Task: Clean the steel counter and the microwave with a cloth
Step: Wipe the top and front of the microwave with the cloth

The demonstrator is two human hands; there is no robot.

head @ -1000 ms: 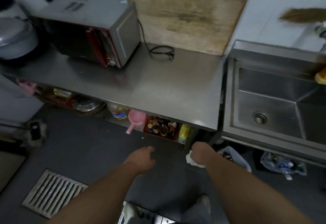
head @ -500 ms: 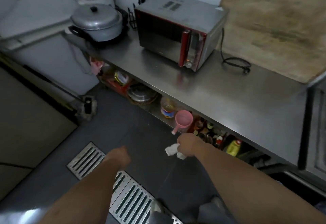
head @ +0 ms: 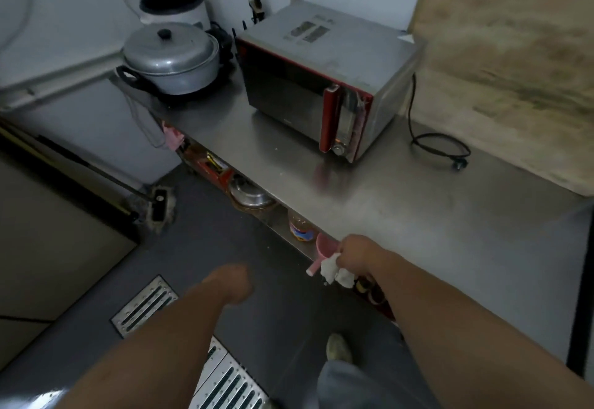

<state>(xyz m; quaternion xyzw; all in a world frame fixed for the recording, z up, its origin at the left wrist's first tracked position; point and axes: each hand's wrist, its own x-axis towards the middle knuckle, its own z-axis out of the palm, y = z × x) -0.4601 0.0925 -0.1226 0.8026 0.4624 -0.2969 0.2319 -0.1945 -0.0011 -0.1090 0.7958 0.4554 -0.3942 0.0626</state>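
Note:
The steel counter (head: 434, 215) runs from upper left to lower right. A silver microwave (head: 324, 64) with a red door frame stands on it, door shut, its black cord (head: 440, 148) coiled on the steel to its right. My right hand (head: 356, 254) hovers at the counter's front edge, fist closed around a crumpled white cloth (head: 336, 272) that hangs below the fingers. My left hand (head: 233, 283) is lower and to the left, over the dark floor, curled into a loose fist with nothing in it.
A lidded aluminium pot (head: 172, 58) and a white cooker (head: 175, 5) crowd the counter's left end. A large worn board (head: 511, 64) leans on the wall at the right. The shelf below holds a pink scoop (head: 323, 249), bottles and a pan. Floor drain grates (head: 144, 307) lie underfoot.
The view has swung left from the sink to the microwave and drawn closer. My right hand with the cloth has risen to the counter's front edge; my left hand stays low.

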